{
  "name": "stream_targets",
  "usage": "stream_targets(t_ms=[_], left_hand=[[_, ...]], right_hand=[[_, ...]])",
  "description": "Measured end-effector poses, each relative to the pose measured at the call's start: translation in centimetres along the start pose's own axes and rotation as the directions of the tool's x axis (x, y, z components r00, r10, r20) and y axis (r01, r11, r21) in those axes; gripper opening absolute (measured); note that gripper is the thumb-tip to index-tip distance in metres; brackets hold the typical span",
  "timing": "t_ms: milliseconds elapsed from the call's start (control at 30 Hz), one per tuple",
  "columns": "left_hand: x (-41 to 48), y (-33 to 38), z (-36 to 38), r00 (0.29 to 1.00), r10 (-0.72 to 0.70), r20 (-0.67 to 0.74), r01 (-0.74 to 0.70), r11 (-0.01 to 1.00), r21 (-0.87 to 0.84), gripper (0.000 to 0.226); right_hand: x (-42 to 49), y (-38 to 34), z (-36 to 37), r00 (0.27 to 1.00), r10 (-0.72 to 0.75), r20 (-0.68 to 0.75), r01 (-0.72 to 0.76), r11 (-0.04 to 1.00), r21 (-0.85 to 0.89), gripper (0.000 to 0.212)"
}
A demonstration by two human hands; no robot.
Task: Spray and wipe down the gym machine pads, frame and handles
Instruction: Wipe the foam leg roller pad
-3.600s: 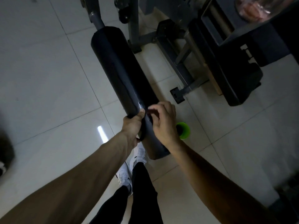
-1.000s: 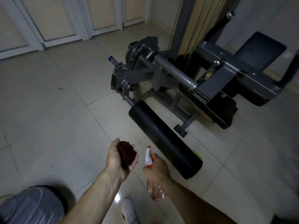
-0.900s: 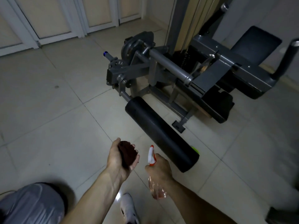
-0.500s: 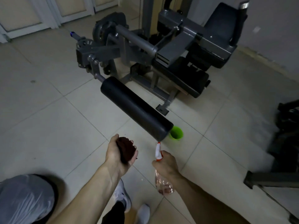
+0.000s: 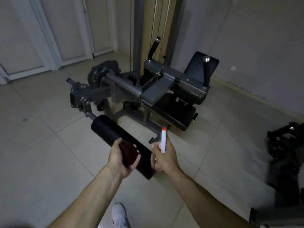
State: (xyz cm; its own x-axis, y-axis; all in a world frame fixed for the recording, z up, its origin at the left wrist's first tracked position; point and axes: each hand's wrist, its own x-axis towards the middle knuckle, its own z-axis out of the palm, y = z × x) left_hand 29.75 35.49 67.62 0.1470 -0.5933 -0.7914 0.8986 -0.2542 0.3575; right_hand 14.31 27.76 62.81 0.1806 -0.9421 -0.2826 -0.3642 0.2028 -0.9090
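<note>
Presently: the person stands on the tiled floor point(image 5: 49, 153) facing the gym machine point(image 5: 158, 89), both forearms held out in front.

Left hand point(image 5: 121, 160): fingers curled round a dark reddish-brown cloth point(image 5: 129, 153), bunched in the palm. The hand sits in front of the near half of the black roller pad point(image 5: 107, 129). Cannot tell whether the cloth touches the pad.

Right hand point(image 5: 165, 159): wrapped round the neck of a spray bottle point(image 5: 163, 142). The white trigger head with its orange tip stands above the knuckles, nozzle pointing away toward the machine. The bottle body is mostly hidden by the hand.

Roller pad: a long cylinder lying slantwise. Its far end is fixed to a grey arm at the machine's left; its near end is free, low between the two hands.

Machine: grey steel frame, black seat pad point(image 5: 177, 117) low down, black back pad point(image 5: 194, 65) behind it. A curved handle point(image 5: 153, 46) and a straight handle point(image 5: 206, 71) rise from it, both black with metal caps.

Other: white shoe point(image 5: 119, 216) at the bottom edge; dark equipment point(image 5: 286, 153) at right, blurred; pale doors point(image 5: 70, 30) at rear left.
</note>
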Motion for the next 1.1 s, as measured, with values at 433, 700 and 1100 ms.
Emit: stream_targets(t_ms=[433,700,1100], left_hand=[[11.0,13.1,10.3,0.996,-0.031,0.083,0.028,0.999,0.032,0.068],[15.0,14.7,11.0,0.996,-0.058,0.071,0.059,0.998,-0.012,0.065],[17.2,11.3,12.4,0.995,-0.044,0.086,0.048,0.997,-0.052,0.066]], right_hand=[[21.1,-19.8,1.1,0.946,-0.259,-0.197,0.285,0.951,0.120,0.019],[28.7,-21.0,2.8,0.939,-0.297,-0.175,0.307,0.951,0.031,0.078],[19.1,-9.8,4.4,0.915,-0.293,0.276,0.341,0.929,-0.147,0.044]])
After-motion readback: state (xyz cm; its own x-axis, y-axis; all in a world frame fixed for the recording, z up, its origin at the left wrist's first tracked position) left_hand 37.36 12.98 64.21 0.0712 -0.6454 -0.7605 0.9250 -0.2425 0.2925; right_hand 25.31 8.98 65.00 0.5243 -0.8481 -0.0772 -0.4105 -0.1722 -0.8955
